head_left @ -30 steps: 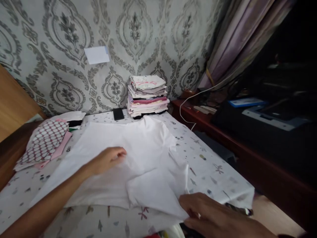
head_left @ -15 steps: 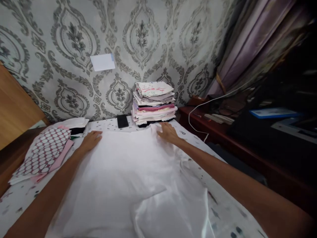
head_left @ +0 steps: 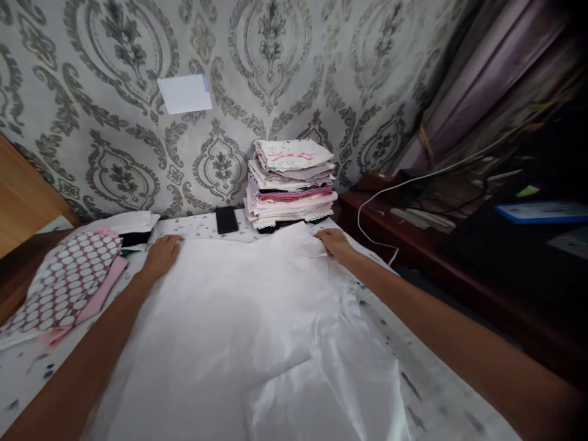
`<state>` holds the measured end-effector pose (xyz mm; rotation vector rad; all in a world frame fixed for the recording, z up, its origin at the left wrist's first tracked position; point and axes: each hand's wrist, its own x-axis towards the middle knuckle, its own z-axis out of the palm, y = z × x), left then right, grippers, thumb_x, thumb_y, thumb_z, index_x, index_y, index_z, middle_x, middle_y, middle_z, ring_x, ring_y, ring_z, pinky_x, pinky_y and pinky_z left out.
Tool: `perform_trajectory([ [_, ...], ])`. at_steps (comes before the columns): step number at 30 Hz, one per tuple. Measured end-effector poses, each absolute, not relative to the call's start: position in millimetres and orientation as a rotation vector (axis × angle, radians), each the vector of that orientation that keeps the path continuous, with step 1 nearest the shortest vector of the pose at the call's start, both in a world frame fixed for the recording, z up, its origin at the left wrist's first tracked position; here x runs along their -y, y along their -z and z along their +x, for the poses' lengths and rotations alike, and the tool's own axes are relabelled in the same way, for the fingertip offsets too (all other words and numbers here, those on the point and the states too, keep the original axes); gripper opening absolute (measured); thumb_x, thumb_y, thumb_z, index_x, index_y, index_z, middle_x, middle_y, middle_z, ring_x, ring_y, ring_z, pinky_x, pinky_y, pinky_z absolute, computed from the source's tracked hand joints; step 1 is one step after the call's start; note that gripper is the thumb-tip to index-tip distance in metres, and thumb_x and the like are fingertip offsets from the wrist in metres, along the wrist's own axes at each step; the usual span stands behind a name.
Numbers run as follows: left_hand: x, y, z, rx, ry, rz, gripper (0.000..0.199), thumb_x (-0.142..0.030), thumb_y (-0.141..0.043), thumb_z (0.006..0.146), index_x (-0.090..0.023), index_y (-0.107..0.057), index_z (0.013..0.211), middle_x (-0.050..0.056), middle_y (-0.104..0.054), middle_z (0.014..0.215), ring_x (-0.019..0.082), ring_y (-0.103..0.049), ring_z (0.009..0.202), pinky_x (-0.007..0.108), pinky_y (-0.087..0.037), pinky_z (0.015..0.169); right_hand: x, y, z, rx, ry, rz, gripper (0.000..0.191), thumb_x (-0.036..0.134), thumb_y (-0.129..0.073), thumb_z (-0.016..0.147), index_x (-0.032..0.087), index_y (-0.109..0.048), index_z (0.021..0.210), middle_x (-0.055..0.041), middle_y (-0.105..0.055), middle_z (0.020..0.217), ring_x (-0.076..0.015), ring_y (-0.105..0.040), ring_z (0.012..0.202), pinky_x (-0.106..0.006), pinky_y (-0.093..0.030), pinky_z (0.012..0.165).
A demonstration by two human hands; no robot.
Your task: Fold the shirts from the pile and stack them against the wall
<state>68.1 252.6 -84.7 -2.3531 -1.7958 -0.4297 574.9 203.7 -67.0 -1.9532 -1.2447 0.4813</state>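
Note:
A large, thin white cloth (head_left: 220,306) lies spread over the bed in front of me, smooth on the left. Its right side is wrinkled, with a shinier folded layer near me. My left hand (head_left: 162,254) is closed at the cloth's far left corner, thumb hidden. At the far right, my right hand (head_left: 335,244) pinches a bunched edge of the same cloth. Just beyond that hand stands a tall stack of folded clothes (head_left: 291,187). A black phone-like object (head_left: 226,220) lies between the stack and the left hand.
Left of my arm lie a dotted cloth (head_left: 76,275) and a pink cloth (head_left: 103,291). The printed bedsheet (head_left: 413,373) shows along the right. Beyond it are a dark red wooden ledge (head_left: 416,245) and a white cable (head_left: 361,226). A patterned wall (head_left: 271,73) closes the far side.
My right hand has moved right, drawing the cloth's far right part outward into a wider spread. The left hand stays at its corner. The view has shifted slightly.

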Motion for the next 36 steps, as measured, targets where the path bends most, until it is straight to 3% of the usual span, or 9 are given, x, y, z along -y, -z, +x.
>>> perform_trajectory([
  [3,-256,81,69,1.793,0.401,-2.379,0.042,-0.027,-0.032,0.093,-0.017,-0.061,0.122,0.014,-0.063,0.126,0.031,-0.055,0.12,0.045,-0.043,0.104,-214,64,565,1.25,-0.541,-2.025,0.043,0.048,-0.051,0.089,0.017,-0.069,0.065,-0.0072,-0.064,0.063,-0.0203,-0.061,0.063,-0.03,-0.045,0.061],
  [6,-261,77,69,1.804,0.33,-2.406,0.044,-0.025,-0.032,0.092,-0.015,-0.058,0.126,0.015,-0.063,0.127,0.03,-0.055,0.12,0.044,-0.043,0.104,-235,56,548,1.295,-0.597,-2.05,0.044,0.054,-0.064,0.08,0.019,-0.061,0.052,-0.0069,-0.06,0.055,-0.0222,-0.062,0.065,-0.029,-0.043,0.061],
  [9,-267,75,70,1.831,0.278,-2.396,0.044,-0.025,-0.032,0.091,-0.016,-0.058,0.126,0.014,-0.062,0.128,0.03,-0.055,0.12,0.044,-0.044,0.102,-245,51,530,1.352,-0.66,-1.998,0.038,0.039,-0.08,0.064,0.021,-0.052,0.046,-0.0005,-0.051,0.046,-0.0191,-0.057,0.058,-0.026,-0.038,0.055],
  [12,-271,75,69,1.843,0.248,-2.391,0.043,-0.025,-0.032,0.091,-0.019,-0.059,0.124,0.012,-0.062,0.128,0.03,-0.055,0.12,0.043,-0.045,0.1,-240,48,520,1.341,-0.657,-1.866,0.034,0.027,-0.075,0.066,0.021,-0.047,0.048,0.0048,-0.044,0.044,-0.0139,-0.05,0.053,-0.023,-0.033,0.051],
  [16,-273,72,65,1.836,0.203,-2.396,0.043,-0.027,-0.035,0.091,-0.02,-0.06,0.125,0.012,-0.062,0.126,0.029,-0.056,0.118,0.041,-0.046,0.099,-222,37,520,1.225,-0.588,-1.645,0.03,0.03,-0.062,0.08,0.021,-0.044,0.058,0.0069,-0.04,0.048,-0.0109,-0.045,0.053,-0.021,-0.033,0.049],
  [21,-280,59,66,1.803,0.126,-2.38,0.038,-0.023,-0.042,0.086,-0.018,-0.067,0.115,0.013,-0.065,0.11,0.03,-0.058,0.111,0.042,-0.043,0.101,-209,22,526,1.099,-0.772,-1.473,0.03,0.021,-0.069,0.076,0.021,-0.044,0.059,0.0087,-0.039,0.046,-0.0076,-0.04,0.043,-0.02,-0.035,0.043],
  [27,-280,30,68,1.773,0.097,-2.343,0.02,-0.022,-0.046,0.082,-0.019,-0.065,0.089,0.012,-0.067,0.102,0.031,-0.059,0.107,0.038,-0.046,0.091,-209,8,521,0.953,-1.033,-1.331,0.03,0.009,-0.074,0.071,0.02,-0.047,0.062,0.0055,-0.052,0.05,-0.0082,-0.053,0.048,-0.019,-0.051,0.049],
  [31,-261,10,64,1.801,0.127,-2.296,0.017,-0.024,-0.044,0.084,-0.022,-0.059,0.093,0.008,-0.067,0.093,0.027,-0.062,0.093,0.033,-0.047,0.078,-189,-2,516,0.919,-1.065,-1.232,0.022,0.013,-0.076,0.072,0.019,-0.055,0.069,0.0055,-0.056,0.057,-0.0062,-0.053,0.047,-0.018,-0.049,0.049],
  [36,-218,3,50,1.805,0.162,-2.318,0.016,-0.03,-0.039,0.088,-0.023,-0.054,0.09,0.004,-0.067,0.087,0.023,-0.062,0.08,0.031,-0.043,0.069,-115,2,512,1.244,-0.777,-1.12,0.019,0.036,-0.076,0.077,0.02,-0.066,0.078,0.0025,-0.062,0.06,-0.0108,-0.058,0.053,-0.022,-0.046,0.052],
])
